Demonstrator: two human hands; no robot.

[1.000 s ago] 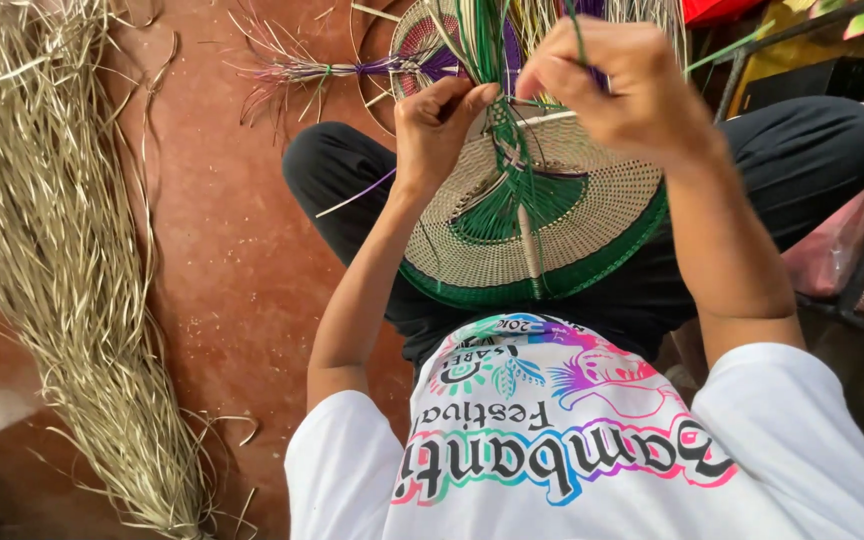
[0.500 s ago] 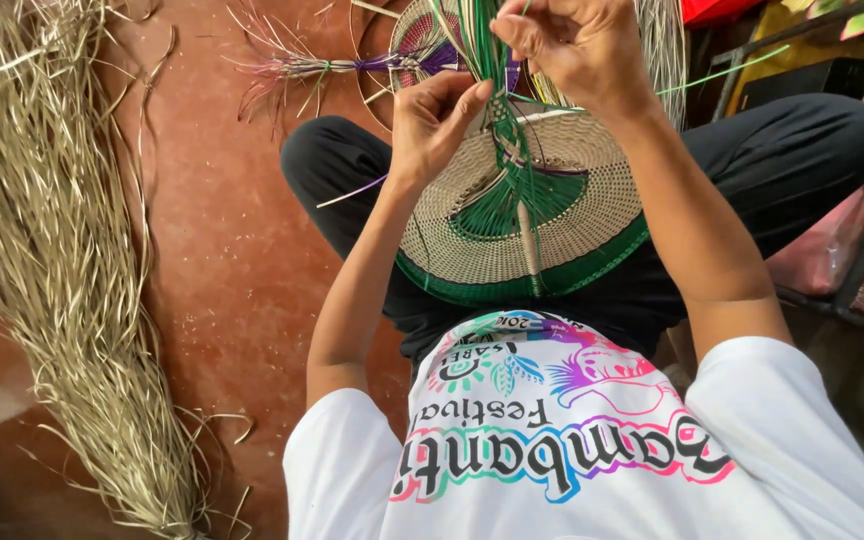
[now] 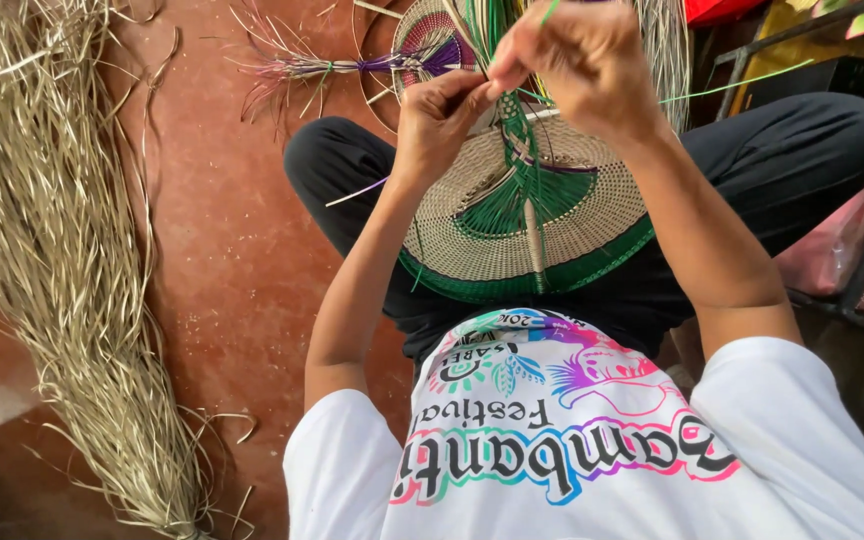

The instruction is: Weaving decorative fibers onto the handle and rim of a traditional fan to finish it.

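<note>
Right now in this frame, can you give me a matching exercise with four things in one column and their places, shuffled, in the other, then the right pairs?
Things:
1. Round tan woven fan with green rim
2. Long bundle of dry pale straw strands
3. Purple and pink dyed strand bunch
4. Left hand

Places:
A. Along the left side of the reddish floor
B. On the floor beyond the left knee
C. On the person's lap
D. Pinching green strands above the fan, fingertips meeting the right hand

Pairs: 1-C, 2-A, 3-B, 4-D
</note>
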